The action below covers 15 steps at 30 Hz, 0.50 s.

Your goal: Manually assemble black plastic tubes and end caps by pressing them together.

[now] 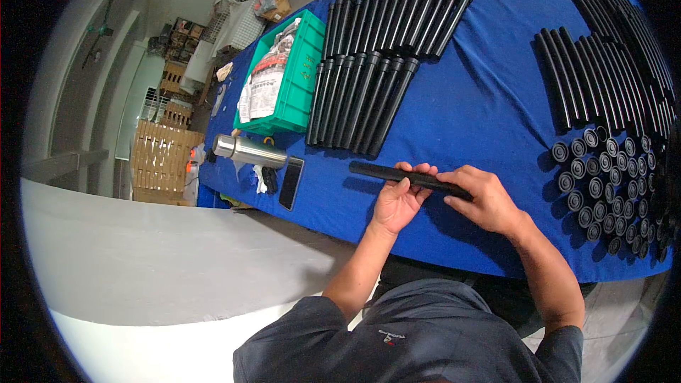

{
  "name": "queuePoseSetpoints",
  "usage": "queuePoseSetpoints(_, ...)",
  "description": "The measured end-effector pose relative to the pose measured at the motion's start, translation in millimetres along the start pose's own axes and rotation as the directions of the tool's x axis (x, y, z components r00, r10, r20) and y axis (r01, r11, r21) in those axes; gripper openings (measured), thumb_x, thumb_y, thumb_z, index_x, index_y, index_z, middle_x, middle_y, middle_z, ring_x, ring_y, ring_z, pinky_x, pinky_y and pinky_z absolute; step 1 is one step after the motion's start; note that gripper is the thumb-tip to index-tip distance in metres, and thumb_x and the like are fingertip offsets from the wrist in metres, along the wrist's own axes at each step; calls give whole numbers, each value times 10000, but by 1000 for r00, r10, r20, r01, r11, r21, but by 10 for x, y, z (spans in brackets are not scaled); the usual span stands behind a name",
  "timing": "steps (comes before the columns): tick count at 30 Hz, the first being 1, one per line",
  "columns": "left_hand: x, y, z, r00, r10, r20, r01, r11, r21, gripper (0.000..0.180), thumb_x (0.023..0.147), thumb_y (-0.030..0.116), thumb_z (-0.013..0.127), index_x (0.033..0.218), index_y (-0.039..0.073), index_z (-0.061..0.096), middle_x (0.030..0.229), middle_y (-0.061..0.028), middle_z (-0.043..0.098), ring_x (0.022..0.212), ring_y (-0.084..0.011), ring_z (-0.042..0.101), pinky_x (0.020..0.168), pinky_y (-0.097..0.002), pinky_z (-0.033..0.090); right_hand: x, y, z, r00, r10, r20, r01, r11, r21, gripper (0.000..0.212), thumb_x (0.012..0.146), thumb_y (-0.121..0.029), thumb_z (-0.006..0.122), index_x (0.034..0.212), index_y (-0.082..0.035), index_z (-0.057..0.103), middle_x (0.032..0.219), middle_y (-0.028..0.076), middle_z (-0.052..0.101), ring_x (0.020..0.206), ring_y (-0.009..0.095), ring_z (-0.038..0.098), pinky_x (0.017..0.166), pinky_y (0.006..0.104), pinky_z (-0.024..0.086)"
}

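A black tube (374, 169) lies nearly level across both my hands, above the near edge of a blue-covered table (468, 106). Palm up, my left hand (401, 202) has its fingers wrapped round the tube's middle. My right hand (488, 198) grips its right end from above and hides that end. Beyond my hands, two rows of black tubes with wider ends (365, 99) rest side by side. Off to the right are thinner-looking black tubes (596, 74) in rows, and close by stand many round black caps (594, 191) with ringed faces.
A green crate (296, 99) with newspaper (266, 92) in it stands at the left of the table. Nearer lie a steel thermos (248, 150), a phone (291, 183) and a small black-and-white item (266, 179). A pale surface (177, 255) fills the lower left.
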<state>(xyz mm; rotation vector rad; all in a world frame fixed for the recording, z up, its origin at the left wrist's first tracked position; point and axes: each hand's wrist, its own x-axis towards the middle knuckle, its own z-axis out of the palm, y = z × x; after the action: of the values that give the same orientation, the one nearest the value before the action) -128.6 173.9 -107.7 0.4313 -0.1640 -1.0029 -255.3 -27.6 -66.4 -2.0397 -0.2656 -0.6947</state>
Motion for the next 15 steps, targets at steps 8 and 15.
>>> queuePoseSetpoints(8, 20, -33, 47, 1000, -2, 0, 2, 1000, 23, 265, 937, 34, 592, 1198, 73, 578, 1317, -182, 578, 1330, -341, 467, 1089, -502, 441, -27, 47, 34, 997, -22, -69, 24, 999, 34, 387, 848, -160, 725, 1188, 2, 633, 783, 81, 662, 614, 155, 651, 569, 307, 544)
queuePoseSetpoints(15, -31, 14, 31, 1000, 6, -28, -5, 1000, 30, 261, 932, 14, 591, 1181, 89, 603, 1304, -176, 590, 1313, -352, 484, 1086, -504, 442, 46, -53, -91, 844, 438, 310, -526, 789, 318, 508, 815, -118, 707, 1298, -40, 568, 1063, 195, 628, 949, 354, 632, 826, 416, 541)
